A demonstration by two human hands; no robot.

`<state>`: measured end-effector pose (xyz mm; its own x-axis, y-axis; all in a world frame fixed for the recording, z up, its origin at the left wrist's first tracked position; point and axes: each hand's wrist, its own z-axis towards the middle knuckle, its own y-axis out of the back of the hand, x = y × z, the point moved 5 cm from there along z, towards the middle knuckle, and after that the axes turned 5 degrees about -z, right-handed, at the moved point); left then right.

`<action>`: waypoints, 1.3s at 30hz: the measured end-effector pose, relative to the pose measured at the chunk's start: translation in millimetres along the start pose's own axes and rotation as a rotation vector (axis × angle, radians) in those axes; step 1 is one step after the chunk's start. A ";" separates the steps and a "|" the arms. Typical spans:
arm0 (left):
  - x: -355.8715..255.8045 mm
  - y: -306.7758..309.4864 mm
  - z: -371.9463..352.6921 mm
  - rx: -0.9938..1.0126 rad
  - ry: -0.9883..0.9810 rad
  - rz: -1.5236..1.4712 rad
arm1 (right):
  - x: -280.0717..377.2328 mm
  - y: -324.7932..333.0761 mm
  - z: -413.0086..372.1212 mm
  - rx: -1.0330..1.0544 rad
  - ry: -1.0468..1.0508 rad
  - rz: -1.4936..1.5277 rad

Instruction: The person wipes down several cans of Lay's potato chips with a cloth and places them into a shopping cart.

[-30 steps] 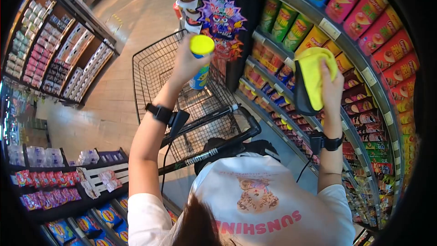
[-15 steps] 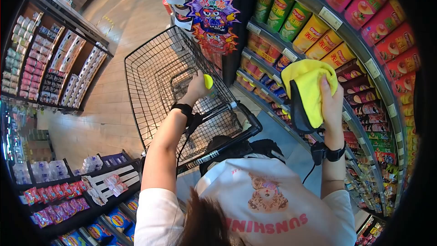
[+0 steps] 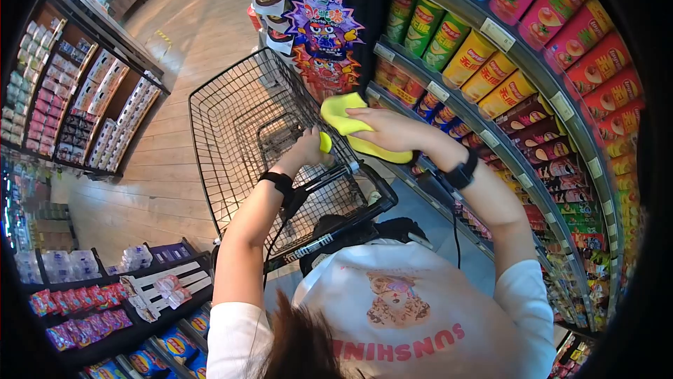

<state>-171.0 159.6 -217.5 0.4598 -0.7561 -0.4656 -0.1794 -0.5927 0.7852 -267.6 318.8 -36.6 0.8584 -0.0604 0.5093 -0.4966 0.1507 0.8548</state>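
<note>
Over the wire shopping cart [image 3: 210,161], my left hand [image 3: 301,151] is closed round a small container with a round yellow cap [image 3: 325,143]; its body is mostly hidden. My right hand [image 3: 387,129] grips a yellow cloth [image 3: 341,109] with a dark underside, fingers pressed on its top. The cloth overlaps the cart's right rim in this view, close to the capped container. Black bands with cables sit on both wrists.
Shelves of chip canisters [image 3: 446,41] and snack packs curve along the right. A candy display [image 3: 324,25] stands beyond the cart. Snack racks [image 3: 84,298] are at the lower left, and a shelf of packaged goods [image 3: 77,91] stands across the wooden floor [image 3: 168,161].
My right hand has swung left with the cloth, from in front of the shelves to the cart's right rim. The left hand has dropped slightly, still holding the yellow-capped container.
</note>
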 end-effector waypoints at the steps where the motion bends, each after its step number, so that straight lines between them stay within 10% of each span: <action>1: -7.0 8.5 -7.1 -0.034 0.019 0.030 | -2.8 -7.4 9.9 0.221 -0.124 0.019; 6: -20.2 58.3 -19.4 -0.073 0.017 0.011 | -21.2 -22.5 41.4 0.457 -0.159 0.028; 14: -85.8 175.6 -38.9 -0.464 -0.056 -0.419 | -55.1 12.2 27.1 0.117 -0.230 0.473; 20: -239.0 253.0 -16.3 -0.621 -0.654 -0.881 | -52.5 52.8 -26.2 -0.061 -0.378 1.298; 26: -353.5 309.7 77.5 -0.867 -0.716 -0.600 | -51.9 82.5 -61.8 -0.209 -0.400 1.169; 28: -373.7 319.6 94.1 -0.679 -0.699 -0.755 | -48.2 92.4 -78.2 -0.239 -0.427 1.136; 39: -368.3 333.3 64.7 -0.831 -0.774 -0.893 | -49.7 117.2 -104.9 -0.353 -0.435 1.147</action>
<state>-456.5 222.6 189.2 -0.4799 -0.3439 -0.8071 0.5826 -0.8127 -0.0001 -355.0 442.9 27.8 -0.1842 -0.0290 0.9825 -0.8037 0.5799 -0.1335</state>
